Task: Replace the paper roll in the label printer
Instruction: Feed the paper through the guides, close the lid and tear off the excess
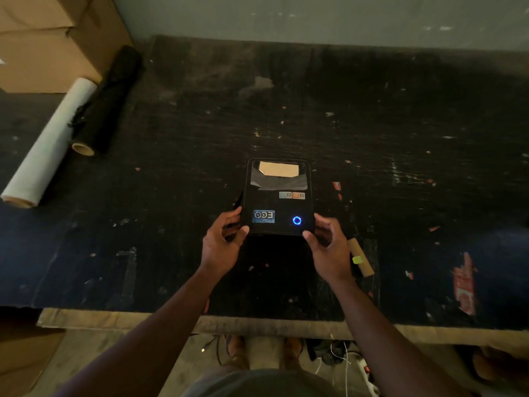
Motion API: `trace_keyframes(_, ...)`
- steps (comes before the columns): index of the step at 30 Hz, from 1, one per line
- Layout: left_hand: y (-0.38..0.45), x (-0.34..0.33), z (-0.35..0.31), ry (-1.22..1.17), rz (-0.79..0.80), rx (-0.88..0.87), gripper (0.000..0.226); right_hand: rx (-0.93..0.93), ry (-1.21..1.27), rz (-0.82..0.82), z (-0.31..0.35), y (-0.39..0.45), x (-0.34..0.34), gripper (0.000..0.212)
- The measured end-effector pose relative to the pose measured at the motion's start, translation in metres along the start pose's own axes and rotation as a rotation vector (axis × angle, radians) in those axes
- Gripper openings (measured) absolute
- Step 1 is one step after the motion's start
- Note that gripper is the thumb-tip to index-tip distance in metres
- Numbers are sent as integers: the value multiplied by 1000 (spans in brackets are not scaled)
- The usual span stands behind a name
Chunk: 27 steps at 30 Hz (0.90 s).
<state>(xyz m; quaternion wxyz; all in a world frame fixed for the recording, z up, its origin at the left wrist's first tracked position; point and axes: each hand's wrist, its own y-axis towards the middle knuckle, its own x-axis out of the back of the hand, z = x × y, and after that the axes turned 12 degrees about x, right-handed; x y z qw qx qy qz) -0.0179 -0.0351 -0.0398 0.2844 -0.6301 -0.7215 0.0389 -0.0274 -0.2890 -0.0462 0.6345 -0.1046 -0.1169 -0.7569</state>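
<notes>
**Head view: both hands at the near corners of the label printer**

Head camera, nearest first: two feet stand on the floor under the table edge, with loose cables and a white power strip (pixel 369 376) to the right. Above them runs the worn wooden front edge of the scuffed black table top (pixel 400 167).

On the table, the left hand (pixel 220 247) sits at the near left corner of the glossy black rectangular label printer (pixel 276 202), thumb on the front corner and fingers on the left side; the fingers are spread, and whether they grip firmly cannot be told. The right hand (pixel 329 247) mirrors it at the near right corner, thumb tip at the front edge, fingers curled and apart beside the right side. The lid lies closed, a blue ring light (pixel 297 220) glowing near the right thumb and a blue sticker near the left.

Just behind the right hand lies a bare brown cardboard tube with a yellow-green tag (pixel 361 257), partly hidden by the hand.

Farther off at the left lie a long white film roll on a cardboard core (pixel 48 144) and, touching it, a black film roll (pixel 111 98). Behind them stand brown cardboard boxes (pixel 51 32) against the grey wall.
</notes>
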Motion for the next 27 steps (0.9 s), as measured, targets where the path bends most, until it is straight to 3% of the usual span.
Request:
trace_keyframes(23,0,8,-11,57,50,16,54,3,-32,29,5,1,3,47)
trace_keyframes(27,0,15,-10,126,46,-45,51,3,-71,49,4,3,9,45)
